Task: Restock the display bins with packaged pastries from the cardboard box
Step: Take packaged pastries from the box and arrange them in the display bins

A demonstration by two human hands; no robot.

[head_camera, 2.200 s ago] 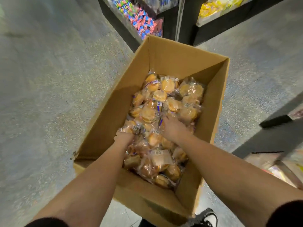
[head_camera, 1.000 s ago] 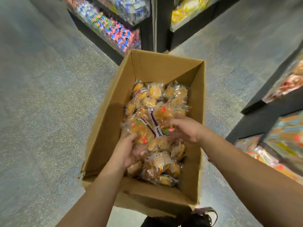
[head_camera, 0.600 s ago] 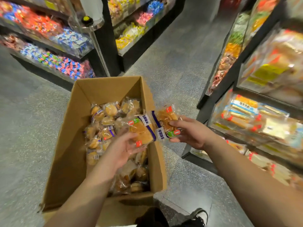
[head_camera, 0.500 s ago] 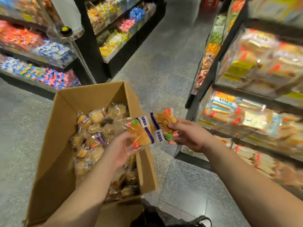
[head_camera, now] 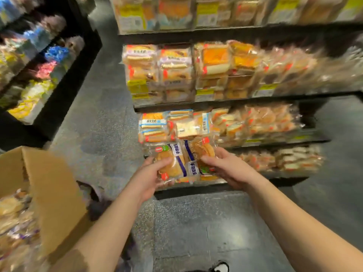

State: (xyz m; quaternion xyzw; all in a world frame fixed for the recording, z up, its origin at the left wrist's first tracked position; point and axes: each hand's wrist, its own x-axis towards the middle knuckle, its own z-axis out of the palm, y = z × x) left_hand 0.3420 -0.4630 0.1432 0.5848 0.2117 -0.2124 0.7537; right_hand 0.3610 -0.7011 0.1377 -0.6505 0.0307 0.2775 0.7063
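Stocked display shelves (head_camera: pixel 216 99) face a grey aisle floor. The left hand (head_camera: pixel 149 176) grips one packaged pastry (head_camera: pixel 170 161), the right hand (head_camera: pixel 227 167) another (head_camera: pixel 200 152). Both packets stand lengthwise, tops toward the shelves.

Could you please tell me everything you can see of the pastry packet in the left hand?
The pastry packet is a clear plastic wrapper around a round golden pastry, with a blue-and-white printed band and small red and green marks. The left hand grips its lower left edge, holding it before the lowest display bin, beside the right hand's packet.
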